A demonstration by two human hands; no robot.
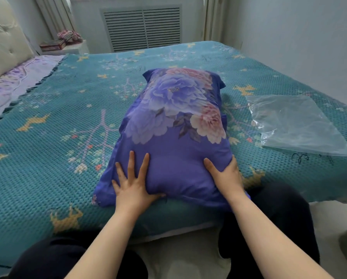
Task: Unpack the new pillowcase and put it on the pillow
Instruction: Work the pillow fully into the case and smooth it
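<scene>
From the head camera, we see the pillow already inside the purple flowery pillowcase [174,127], lying on the teal bedspread [48,127] near the bed's edge. Our left hand [131,183] lies flat on the near end, fingers spread wide, pressing and gripping nothing. Our right hand [224,174] cups the near right corner with its thumb on top (the other fingers are hidden, so we cannot tell how tightly it grips). The empty plastic bag [295,121] sits well apart on the right. We think the job is nearly done. To finish well, we should push the pillow deep into the corners, then smooth the loose cloth at the near end flat.
</scene>
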